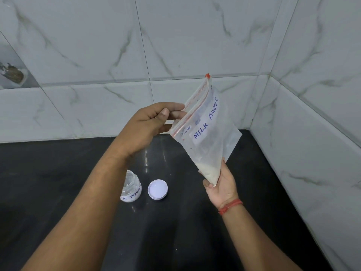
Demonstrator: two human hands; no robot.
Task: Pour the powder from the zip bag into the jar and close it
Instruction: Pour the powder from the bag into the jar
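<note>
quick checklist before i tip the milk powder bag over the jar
1. Jar uncapped: ok, lid lies beside it on the counter.
2. Jar upright: ok.
3. Zip bag mouth open: cannot tell, left hand pinches the zip edge.
4. Bottom grip secure: ok, right hand holds the lower corner where the powder sits.
5. Bag above the jar: not ok, it hangs to the jar's right.
6. Jar mouth unobstructed: not ok, left forearm crosses it in this view.

Bare forearms; red thread bracelet [230, 206] on right wrist
</note>
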